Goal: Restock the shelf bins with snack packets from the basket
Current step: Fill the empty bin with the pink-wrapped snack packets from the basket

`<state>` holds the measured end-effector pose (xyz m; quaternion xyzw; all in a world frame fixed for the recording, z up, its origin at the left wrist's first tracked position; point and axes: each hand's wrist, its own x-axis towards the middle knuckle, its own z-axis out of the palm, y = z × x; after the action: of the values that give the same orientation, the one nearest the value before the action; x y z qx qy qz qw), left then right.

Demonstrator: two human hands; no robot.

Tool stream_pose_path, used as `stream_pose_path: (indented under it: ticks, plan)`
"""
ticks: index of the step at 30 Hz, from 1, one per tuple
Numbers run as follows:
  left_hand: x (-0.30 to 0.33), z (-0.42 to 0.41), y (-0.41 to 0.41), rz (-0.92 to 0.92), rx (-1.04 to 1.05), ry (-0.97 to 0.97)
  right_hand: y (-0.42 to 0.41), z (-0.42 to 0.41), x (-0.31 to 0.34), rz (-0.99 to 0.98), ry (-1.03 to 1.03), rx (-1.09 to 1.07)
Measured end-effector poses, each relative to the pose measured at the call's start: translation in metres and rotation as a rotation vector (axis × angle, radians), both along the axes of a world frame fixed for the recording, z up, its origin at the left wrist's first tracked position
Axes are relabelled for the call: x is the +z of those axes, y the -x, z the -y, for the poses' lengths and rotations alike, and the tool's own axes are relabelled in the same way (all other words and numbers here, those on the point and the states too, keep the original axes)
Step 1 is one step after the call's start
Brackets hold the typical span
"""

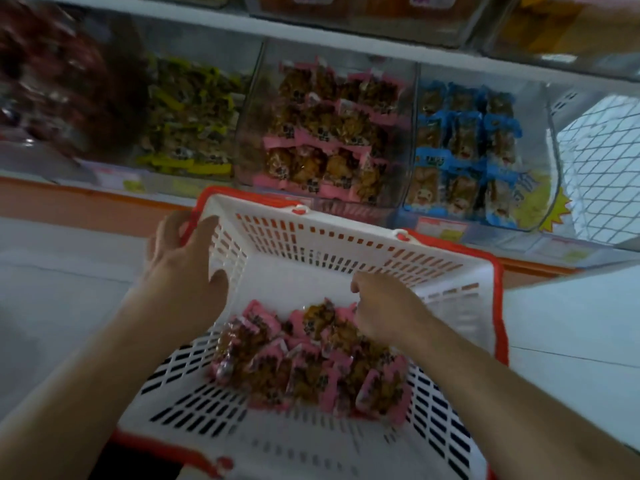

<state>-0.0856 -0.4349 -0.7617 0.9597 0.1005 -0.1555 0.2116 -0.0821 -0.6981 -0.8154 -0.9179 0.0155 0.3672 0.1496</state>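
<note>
A white slotted basket (311, 258) with a red rim fills the lower middle of the head view. Several pink-edged snack packets (304, 368) lie heaped on its floor. My left hand (180, 261) grips the basket's far left rim, thumb inside the wall. My right hand (384, 311) reaches into the basket with fingers curled onto packets at the top of the heap. On the shelf just beyond the basket stands a clear bin of matching pink packets (332, 133).
A bin of yellow-green packets (190, 123) sits left of the pink bin and a bin of blue packets (471, 147) sits right of it. A wire mesh panel (602, 168) stands at far right. Another shelf runs above. Pale floor tiles lie on both sides.
</note>
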Motion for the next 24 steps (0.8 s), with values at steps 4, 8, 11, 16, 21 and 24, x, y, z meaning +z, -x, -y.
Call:
stream_pose_path:
  ticks: [4,8,11,16,21,24]
  plan:
    - [-0.007,-0.008,0.005,-0.187,0.015,0.014,0.027,-0.002,-0.066,-0.068,0.117,-0.044]
    - [-0.005,-0.013,-0.001,-0.203,0.015,0.041,0.043,0.000,-0.094,0.045,0.161,-0.042]
    - [-0.002,-0.014,-0.003,-0.190,0.000,0.022,0.045,-0.005,-0.097,0.152,0.100,-0.099]
    - [0.011,0.002,-0.011,0.108,-0.012,0.088,0.016,-0.019,-0.062,0.115,-0.088,-0.327]
    - [0.014,0.015,-0.015,0.223,-0.161,0.144,-0.012,-0.022,0.003,0.074,-0.273,-0.346]
    - [0.017,0.023,-0.020,0.055,-0.193,0.324,-0.024,-0.018,0.039,0.090,-0.355,-0.358]
